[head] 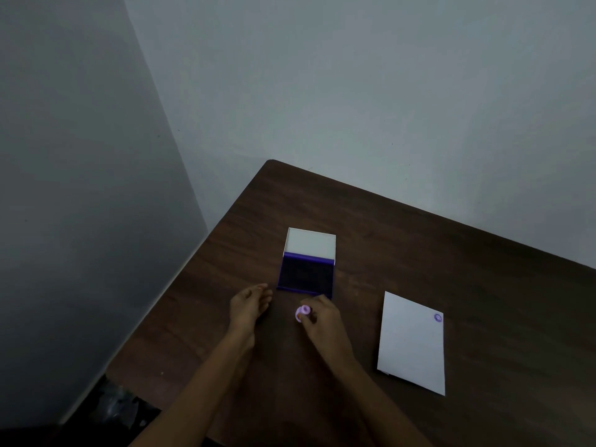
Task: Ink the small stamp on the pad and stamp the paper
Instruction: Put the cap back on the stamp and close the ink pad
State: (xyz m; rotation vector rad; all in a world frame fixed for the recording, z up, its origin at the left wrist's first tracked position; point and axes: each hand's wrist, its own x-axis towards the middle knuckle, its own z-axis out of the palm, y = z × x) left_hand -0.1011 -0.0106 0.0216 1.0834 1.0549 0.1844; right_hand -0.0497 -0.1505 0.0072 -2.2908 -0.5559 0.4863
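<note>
Two hands hover over the dark tabletop (419, 246), both just short of the open ink pad (306, 273). The right hand (317, 317) pinches the small stamp (303, 312) in its fingertips, lying sideways, just off the pad's near edge. The left hand (250, 306) is loose, half open, holding nothing. The paper (411, 346) sits well right of the pad, one purple mark (437, 317) already in its far corner. I'd guess inking's next: a short move forward.

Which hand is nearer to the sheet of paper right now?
Right. The right hand, holding the small stamp, sits left of the paper; the left hand lies farther left.
</note>
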